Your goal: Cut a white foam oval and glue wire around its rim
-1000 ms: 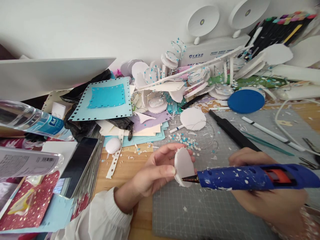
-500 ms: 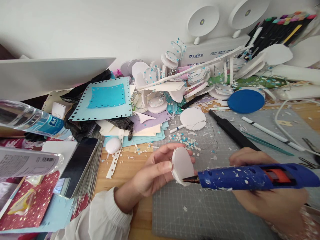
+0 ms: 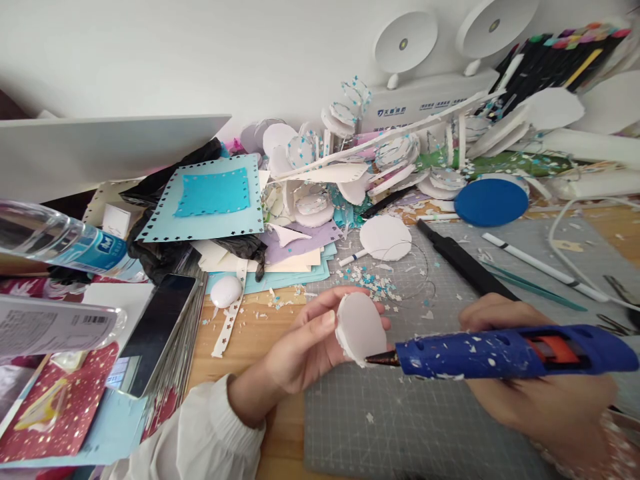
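At the near right, the right hand [image 3: 545, 407] wraps around a blue glue gun [image 3: 470, 353], its long axis running left to right over the gray mat [image 3: 360, 427], nozzle [image 3: 383, 359] pointing left. Just left of that tip, the left hand [image 3: 300, 347], half curled, holds a tilted white disc [image 3: 361, 327] between thumb and fingers. The nozzle reaches the disc's near right edge; whether they touch, I cannot tell. Farther off, another white round piece [image 3: 386, 238] lies on the mat, left of a blue disc [image 3: 491, 202].
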The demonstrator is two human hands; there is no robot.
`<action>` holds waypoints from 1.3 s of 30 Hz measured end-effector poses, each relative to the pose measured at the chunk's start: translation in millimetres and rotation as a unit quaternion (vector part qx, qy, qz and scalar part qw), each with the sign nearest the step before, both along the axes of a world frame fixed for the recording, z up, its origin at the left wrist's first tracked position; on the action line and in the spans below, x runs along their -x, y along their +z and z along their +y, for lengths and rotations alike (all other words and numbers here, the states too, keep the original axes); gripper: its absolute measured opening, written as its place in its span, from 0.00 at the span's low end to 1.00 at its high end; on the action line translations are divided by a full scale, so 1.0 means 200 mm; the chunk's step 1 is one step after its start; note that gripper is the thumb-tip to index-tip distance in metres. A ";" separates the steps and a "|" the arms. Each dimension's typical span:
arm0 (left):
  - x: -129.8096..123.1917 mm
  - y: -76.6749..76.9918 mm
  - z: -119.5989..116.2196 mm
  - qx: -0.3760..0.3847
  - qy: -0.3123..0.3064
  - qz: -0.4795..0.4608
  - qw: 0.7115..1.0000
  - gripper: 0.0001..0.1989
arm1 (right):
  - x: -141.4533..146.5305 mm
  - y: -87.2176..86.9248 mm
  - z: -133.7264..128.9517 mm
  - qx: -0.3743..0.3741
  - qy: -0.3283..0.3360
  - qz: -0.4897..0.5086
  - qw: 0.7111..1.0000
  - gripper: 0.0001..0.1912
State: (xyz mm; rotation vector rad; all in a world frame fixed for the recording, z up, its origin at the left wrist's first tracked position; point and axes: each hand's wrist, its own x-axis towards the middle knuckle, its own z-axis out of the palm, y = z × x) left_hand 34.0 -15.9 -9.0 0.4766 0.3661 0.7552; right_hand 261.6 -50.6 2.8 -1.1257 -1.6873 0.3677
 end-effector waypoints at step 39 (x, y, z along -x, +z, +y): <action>0.00 0.01 0.01 0.039 -0.019 -0.002 0.999 0.24 | -0.01 0.02 0.01 0.004 0.024 0.007 1.000 0.12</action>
